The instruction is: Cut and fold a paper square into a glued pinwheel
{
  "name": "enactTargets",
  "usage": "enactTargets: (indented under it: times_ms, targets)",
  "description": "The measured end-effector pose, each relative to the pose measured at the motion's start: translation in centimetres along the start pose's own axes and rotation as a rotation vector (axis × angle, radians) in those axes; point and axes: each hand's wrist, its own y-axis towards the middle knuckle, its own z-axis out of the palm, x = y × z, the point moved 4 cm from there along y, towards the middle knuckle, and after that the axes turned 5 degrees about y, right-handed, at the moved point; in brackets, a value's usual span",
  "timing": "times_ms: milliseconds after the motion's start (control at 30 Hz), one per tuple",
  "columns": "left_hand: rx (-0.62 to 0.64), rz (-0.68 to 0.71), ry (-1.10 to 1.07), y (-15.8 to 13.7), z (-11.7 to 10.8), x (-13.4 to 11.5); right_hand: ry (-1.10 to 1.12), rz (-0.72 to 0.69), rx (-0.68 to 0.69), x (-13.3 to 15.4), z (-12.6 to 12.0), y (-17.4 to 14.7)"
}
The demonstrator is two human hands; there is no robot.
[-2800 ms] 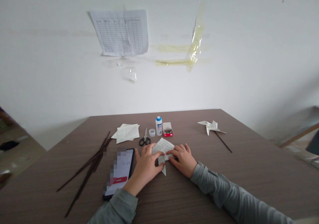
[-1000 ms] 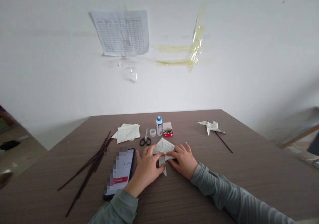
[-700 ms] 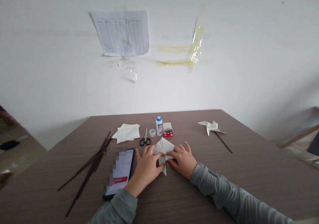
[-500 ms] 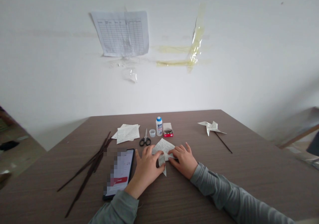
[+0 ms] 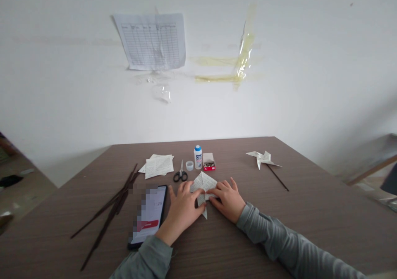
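Observation:
A folded printed paper (image 5: 203, 182) lies on the table between my hands, with one point toward the wall and another toward me. My left hand (image 5: 183, 206) grips its left side, thumb and fingertips near the middle. From the right, my right hand (image 5: 228, 198) pinches the paper close to its centre, fingers bent. Parts of the paper are covered by my fingers. Just beyond it stand a white glue bottle (image 5: 197, 158) with a blue cap and a small red box (image 5: 209, 165) of metal pins or tacks.
Black-handled scissors (image 5: 180, 176), a small clear cup (image 5: 189, 165) and paper sheets (image 5: 159, 166) lie behind my left hand. A phone (image 5: 149, 215) and dark sticks (image 5: 116, 202) are to the left. A paper pinwheel (image 5: 263, 158) on a stick rests at the right.
My right fingertips have shifted slightly left, closer to the paper's middle. My left hand has hardly moved, and the other things stay where they were.

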Motion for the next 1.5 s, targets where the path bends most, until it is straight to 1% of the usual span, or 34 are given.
enactTargets:
  times_ms: [133, 233, 433, 533, 633, 800, 967, 1133, 1267, 1500]
  targets:
    - [-0.005, -0.02, -0.014, 0.0, 0.1, 0.0, 0.032, -0.027, -0.059, -0.6, 0.2, 0.0]
    - [-0.008, -0.005, -0.019, 0.0, 0.2, 0.1, 0.027, -0.047, -0.083, -0.6, 0.5, 0.0]
    - [-0.022, 0.011, -0.024, 0.1, -0.1, 0.1, -0.023, -0.007, -0.037, -0.2, 0.6, 0.1]
    - [0.0, 0.007, -0.006, 0.2, -0.3, 0.0, -0.023, -0.015, -0.028, -0.2, 0.5, 0.1]
    - [0.029, -0.008, 0.009, 0.3, -0.3, 0.0, -0.003, -0.032, -0.039, -0.4, 0.4, 0.1]
    - [0.007, -0.017, 0.008, 0.3, -0.3, 0.1, 0.025, -0.032, -0.05, -0.6, 0.4, 0.1]
    - [0.028, 0.005, 0.006, 0.1, -0.5, 0.0, -0.015, -0.056, -0.058, -0.6, 0.8, 0.2]
    - [0.05, 0.024, -0.018, 0.4, -0.7, -0.1, -0.059, -0.086, -0.067, -1.2, 1.6, 0.6]
    - [0.061, 0.018, -0.007, 0.5, -0.6, 0.0, -0.066, -0.112, -0.076, -1.6, 1.9, 0.8]
    - [0.045, 0.003, 0.013, 0.3, -0.2, 0.0, -0.036, -0.102, -0.081, -1.8, 2.1, 0.7]
